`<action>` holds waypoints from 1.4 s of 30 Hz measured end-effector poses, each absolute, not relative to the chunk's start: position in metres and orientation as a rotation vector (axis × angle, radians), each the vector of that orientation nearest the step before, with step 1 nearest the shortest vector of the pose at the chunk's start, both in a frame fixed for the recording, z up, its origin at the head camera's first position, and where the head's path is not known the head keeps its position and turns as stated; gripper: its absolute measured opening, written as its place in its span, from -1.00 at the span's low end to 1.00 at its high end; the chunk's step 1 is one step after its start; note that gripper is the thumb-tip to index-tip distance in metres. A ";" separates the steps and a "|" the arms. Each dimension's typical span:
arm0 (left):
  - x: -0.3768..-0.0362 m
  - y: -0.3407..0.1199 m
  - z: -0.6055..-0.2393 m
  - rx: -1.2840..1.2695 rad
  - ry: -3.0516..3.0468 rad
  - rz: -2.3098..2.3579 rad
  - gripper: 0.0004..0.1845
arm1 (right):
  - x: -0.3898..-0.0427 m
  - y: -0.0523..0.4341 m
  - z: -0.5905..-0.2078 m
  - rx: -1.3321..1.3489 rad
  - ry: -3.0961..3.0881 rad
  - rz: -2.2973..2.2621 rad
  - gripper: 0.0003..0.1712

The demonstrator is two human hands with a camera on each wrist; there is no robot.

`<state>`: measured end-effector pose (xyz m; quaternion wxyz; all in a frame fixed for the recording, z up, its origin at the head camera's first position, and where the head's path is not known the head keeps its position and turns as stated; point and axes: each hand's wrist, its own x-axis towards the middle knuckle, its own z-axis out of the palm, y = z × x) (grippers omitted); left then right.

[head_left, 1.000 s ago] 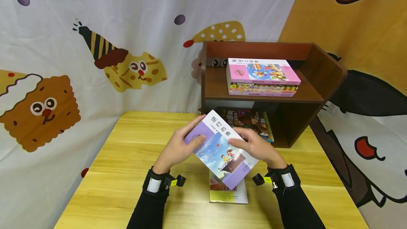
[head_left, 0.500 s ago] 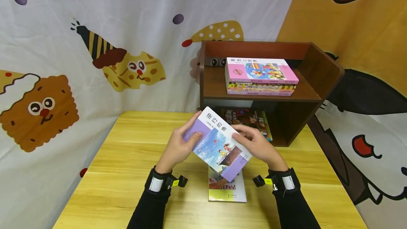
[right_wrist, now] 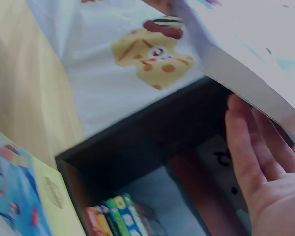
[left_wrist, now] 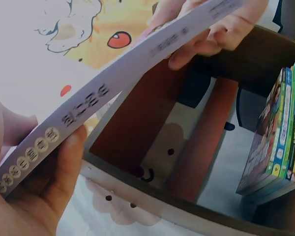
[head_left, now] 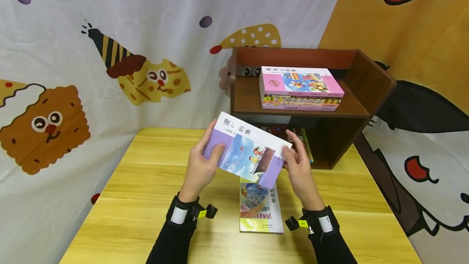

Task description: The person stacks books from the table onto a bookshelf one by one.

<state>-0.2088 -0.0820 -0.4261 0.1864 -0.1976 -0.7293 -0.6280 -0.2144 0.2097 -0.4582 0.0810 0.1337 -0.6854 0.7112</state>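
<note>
Both hands hold a purple and white book (head_left: 246,152) in the air over the wooden table (head_left: 146,182), its cover tilted towards me. My left hand (head_left: 204,164) grips the book's left end, thumb on the cover. My right hand (head_left: 298,167) pinches the right end, its fingers (right_wrist: 248,147) underneath. In the left wrist view the book's spine (left_wrist: 113,88) runs from my left thumb (left_wrist: 64,167) up to the right hand's fingers (left_wrist: 211,34). A second book with a yellow-green lower edge (head_left: 261,209) lies flat on the table just below the held one.
A brown wooden shelf unit (head_left: 370,80) stands at the table's back right. A stack of books topped by a pink one (head_left: 300,86) lies on its upper board. More books (head_left: 298,133) lie in the lower compartment. Cartoon-print cloth hangs behind and beside the table.
The held book has turned from a steep diagonal to nearly level and shifted up and left. My right hand slid from the cover to the right end. More of the lying book shows.
</note>
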 end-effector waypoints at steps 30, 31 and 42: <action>-0.219 -0.059 -0.441 -0.365 -1.850 -2.074 -0.32 | -0.204 0.181 -0.455 0.568 -1.839 2.210 -0.24; -0.219 -0.058 -0.441 -0.368 -1.866 -2.077 -0.32 | -0.204 0.182 -0.454 0.567 -1.837 2.207 -0.24; -0.211 -0.047 -0.425 -0.547 -1.985 -2.166 -0.22 | -0.206 0.206 -0.436 0.545 -1.831 2.167 -0.28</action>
